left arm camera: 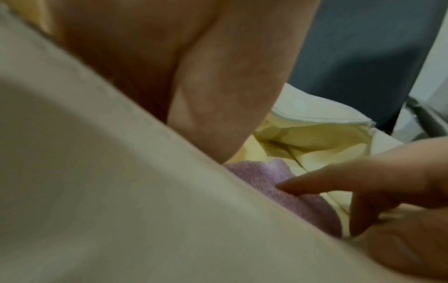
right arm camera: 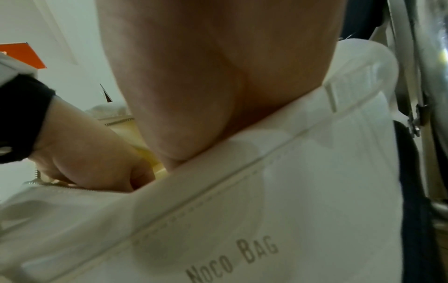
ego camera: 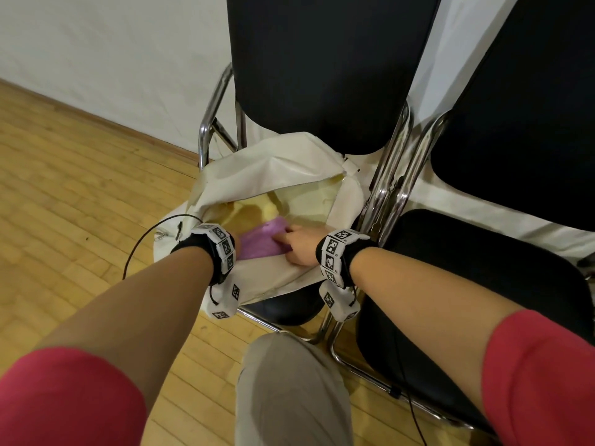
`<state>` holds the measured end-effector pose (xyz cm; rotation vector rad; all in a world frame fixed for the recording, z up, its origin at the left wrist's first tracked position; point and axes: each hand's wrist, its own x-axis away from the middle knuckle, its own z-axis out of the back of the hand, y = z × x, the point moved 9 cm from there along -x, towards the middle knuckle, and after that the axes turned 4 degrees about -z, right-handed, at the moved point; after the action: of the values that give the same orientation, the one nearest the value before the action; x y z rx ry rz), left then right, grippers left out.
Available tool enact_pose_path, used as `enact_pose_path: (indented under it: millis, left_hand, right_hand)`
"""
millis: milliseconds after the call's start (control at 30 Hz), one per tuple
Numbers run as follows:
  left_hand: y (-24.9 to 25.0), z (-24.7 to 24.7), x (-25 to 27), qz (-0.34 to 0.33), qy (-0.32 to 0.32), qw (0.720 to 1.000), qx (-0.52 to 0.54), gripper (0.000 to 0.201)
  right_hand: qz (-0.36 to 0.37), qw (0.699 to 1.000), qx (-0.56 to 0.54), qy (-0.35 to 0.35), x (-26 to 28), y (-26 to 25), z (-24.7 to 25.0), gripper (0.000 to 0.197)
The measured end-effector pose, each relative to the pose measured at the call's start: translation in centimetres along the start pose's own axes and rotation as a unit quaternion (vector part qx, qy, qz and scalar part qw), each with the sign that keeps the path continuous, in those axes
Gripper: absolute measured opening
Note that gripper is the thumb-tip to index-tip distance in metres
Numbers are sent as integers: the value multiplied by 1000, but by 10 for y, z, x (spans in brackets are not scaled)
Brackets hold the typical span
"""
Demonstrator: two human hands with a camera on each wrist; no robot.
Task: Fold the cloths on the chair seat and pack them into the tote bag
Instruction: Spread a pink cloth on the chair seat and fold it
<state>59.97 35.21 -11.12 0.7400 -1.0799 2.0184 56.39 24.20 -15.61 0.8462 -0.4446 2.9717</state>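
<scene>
- Wooden floor (ego camera: 80,204) runs along the left, beside the chair.
- The left hand (right arm camera: 84,162) dips into the cream bag (ego camera: 273,162) with its fingers curled down by the zip. I cannot tell whether they grip anything.
- The bag lies open on the chair seat (ego camera: 283,312) and hangs over its left edge.
- The purple towel (ego camera: 260,239) sits inside the bag's mouth, against the near rim.
- The right hand (ego camera: 301,247) pinches the towel's right end, forefinger on top.
- A second black chair (ego camera: 467,262) stands on the right.

we read bag (ego camera: 277,162) as matt cream woven cloth | lining (ego camera: 309,201): smoother pale-yellow cloth | towel (ego camera: 257,243): purple nubbly terry | chair frame (ego camera: 389,162): glossy chromed metal | chair back (ego camera: 322,59): smooth black padding, faint sheen | floor (ego camera: 80,188): satin wood strips
</scene>
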Motion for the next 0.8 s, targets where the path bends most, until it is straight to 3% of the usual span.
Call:
enact_pose_path:
  millis: [67, 133, 200, 267, 300, 400, 600, 700, 800]
  left_hand:
    - [1, -13, -9, 6, -14, 999, -28, 44]
    - [-8, -22, -43, 24, -27, 998, 54, 34]
    - [-18, -54, -120, 44, -58, 991, 114, 25]
    - [-30, -69, -161, 62, -64, 977, 194, 57]
    - [-28, -64, -139, 51, -76, 969, 228, 61]
    - [-21, -46, -79, 23, -65, 967, 245, 20]
    - [-14, -46, -55, -21, -82, 916, 393, 18]
    - [-17, -39, -55, -13, -53, 915, 401, 13]
    - [-20, -29, -52, 21, -17, 935, 354, 19]
  right_hand:
    - [-4, 1000, -18, -11, 1, 4, -5, 56]
    - [-8, 999, -35, -19, 5, 7, -8, 58]
    - [-16, 998, -50, -20, 7, 8, -8, 61]
    - [-35, 997, -62, -17, 6, 11, -8, 65]
    - [-40, 997, -69, -18, 4, 11, -9, 66]
    - [-45, 996, -76, -29, -1, 8, -12, 69]
    - [-24, 995, -83, -46, -9, -1, -11, 62]
    - [-17, 994, -93, -49, -8, 2, -15, 68]
    - [-26, 995, -94, -26, 0, 8, -11, 66]
